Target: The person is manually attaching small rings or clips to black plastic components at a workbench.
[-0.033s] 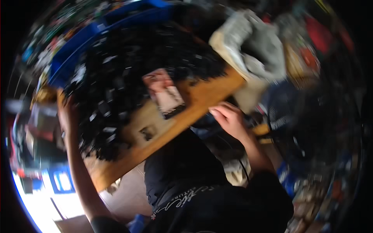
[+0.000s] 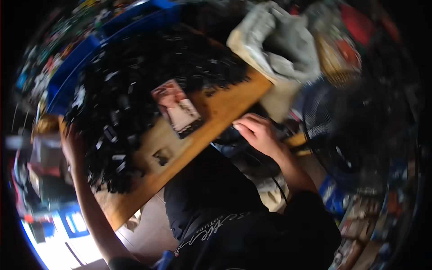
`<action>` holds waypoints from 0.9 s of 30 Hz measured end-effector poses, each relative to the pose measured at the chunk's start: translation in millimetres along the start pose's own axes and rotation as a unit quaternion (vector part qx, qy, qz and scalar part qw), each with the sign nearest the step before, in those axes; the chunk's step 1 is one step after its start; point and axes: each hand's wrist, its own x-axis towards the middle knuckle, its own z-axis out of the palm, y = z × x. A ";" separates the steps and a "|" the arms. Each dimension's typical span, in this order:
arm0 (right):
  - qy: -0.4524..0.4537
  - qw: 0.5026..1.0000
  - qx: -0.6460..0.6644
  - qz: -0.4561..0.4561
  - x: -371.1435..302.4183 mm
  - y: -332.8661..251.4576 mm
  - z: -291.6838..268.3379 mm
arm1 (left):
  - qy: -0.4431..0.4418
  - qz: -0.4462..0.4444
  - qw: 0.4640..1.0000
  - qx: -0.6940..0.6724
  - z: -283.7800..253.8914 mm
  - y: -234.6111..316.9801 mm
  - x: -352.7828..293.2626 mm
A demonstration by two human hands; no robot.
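A large heap of small black plastic pieces (image 2: 112,85) covers most of the wooden tabletop (image 2: 216,114). My left hand (image 2: 72,144) is at the table's left edge, against the side of the heap; its fingers are blurred, so their grip is unclear. Just off the near edge, my right hand (image 2: 258,133) hangs with thumb and fingers drawn together; anything between them is hidden. A flat rectangular card or packet with a reddish picture (image 2: 177,108) lies on the wood between heap and front edge. Nearer me is a small dark piece on a pale patch (image 2: 160,157).
Blue plastic bins (image 2: 74,67) line the far left side of the table. An open whitish sack (image 2: 252,51) stands at its right end. A dark round fan-like object (image 2: 344,130) is farther right. Cluttered goods (image 2: 360,220) fill the lower right.
The whole view has shifted, so the table, heap and sack sit farther left in the picture. Both hands keep about the same places relative to the table.
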 end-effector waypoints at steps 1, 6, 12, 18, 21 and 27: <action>0.002 0.999 -0.030 0.020 -6.0 2.3 -4.5 | 0.006 0.039 0.999 0.010 -3.7 3.2 4.4; 0.009 0.997 -0.031 0.066 -39.8 10.9 -20.6 | 0.022 0.052 0.998 -0.018 16.1 19.7 11.9; 0.003 0.999 -0.024 0.043 -18.0 -4.7 -7.5 | 0.086 -0.147 0.833 -0.526 -50.4 93.2 -23.9; -0.028 0.996 0.065 -0.062 35.7 -47.5 35.9 | 0.053 -0.186 0.408 -0.892 -91.2 147.6 -88.5; -0.074 0.985 0.087 -0.132 48.8 -62.5 81.6 | 0.071 -0.208 0.433 -0.874 -80.4 165.2 -119.3; -0.121 0.976 0.000 -0.179 65.4 -86.6 127.5 | 0.037 -0.288 0.584 -0.758 -88.0 204.1 -133.0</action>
